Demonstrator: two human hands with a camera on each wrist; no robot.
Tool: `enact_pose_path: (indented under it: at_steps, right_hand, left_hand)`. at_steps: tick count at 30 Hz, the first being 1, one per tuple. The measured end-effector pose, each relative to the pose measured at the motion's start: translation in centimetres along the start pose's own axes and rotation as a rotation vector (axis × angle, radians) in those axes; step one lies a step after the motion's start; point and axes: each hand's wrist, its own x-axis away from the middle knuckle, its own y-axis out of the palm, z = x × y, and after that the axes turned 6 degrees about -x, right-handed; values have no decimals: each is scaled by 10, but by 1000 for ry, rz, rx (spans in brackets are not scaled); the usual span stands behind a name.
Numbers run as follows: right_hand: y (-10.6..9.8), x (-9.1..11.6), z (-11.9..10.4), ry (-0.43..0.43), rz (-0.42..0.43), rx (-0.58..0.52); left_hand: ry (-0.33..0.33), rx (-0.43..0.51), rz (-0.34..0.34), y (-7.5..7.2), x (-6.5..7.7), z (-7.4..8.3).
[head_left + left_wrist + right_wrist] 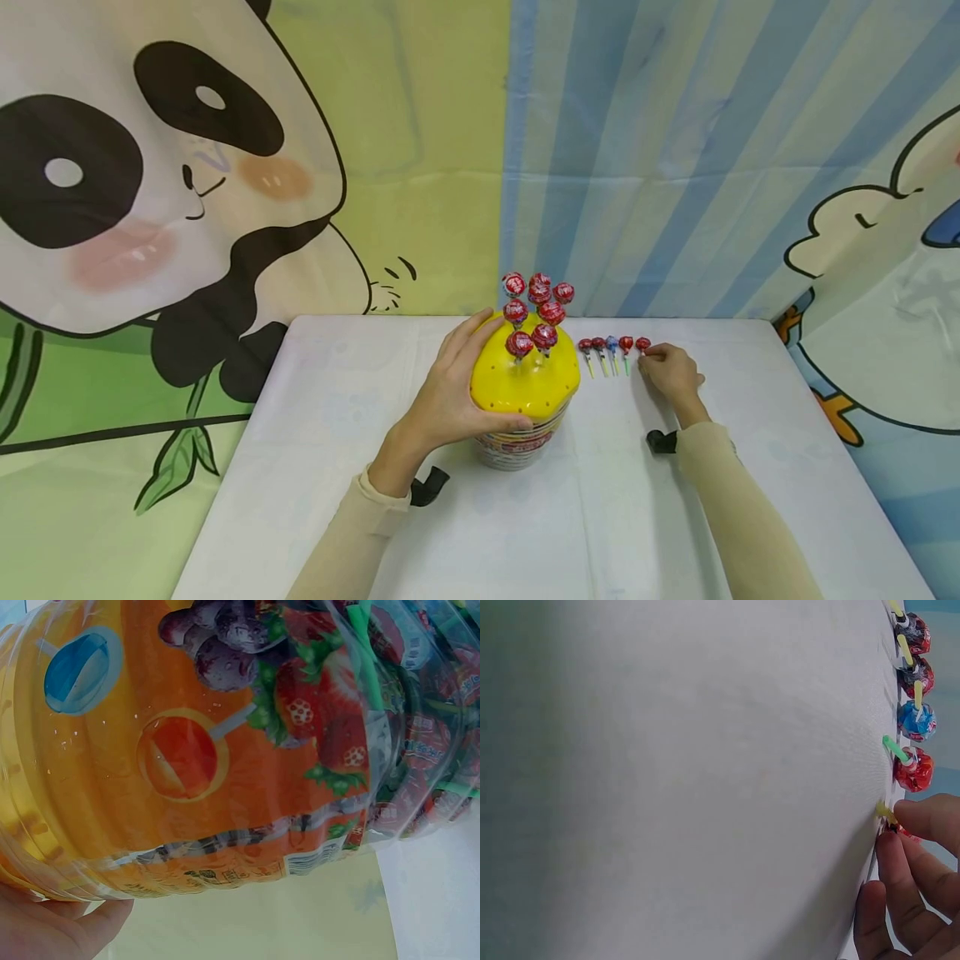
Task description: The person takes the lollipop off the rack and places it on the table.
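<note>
My left hand grips the yellow lid of a clear plastic jar, fingers on the far side and thumb along the near rim. In the left wrist view the jar's orange label shows fruit pictures, and wrapped lollipops fill its lower part. Several red-wrapped lollipops stand upright in the lid. My right hand pinches a red lollipop at the right end of a row on the table; its yellow stick pokes out between thumb and fingers.
Left of the pinched one lie a red lollipop with a green stick, a blue lollipop and two dark red ones. The white-covered table ends at a patterned cloth backdrop.
</note>
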Motion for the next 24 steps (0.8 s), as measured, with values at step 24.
enact_pose_path:
  at_steps: [24]
  right_hand:
    - [5,-2,6,-22,-21,6]
  left_hand:
    - [-3,6,-2,1,0,0]
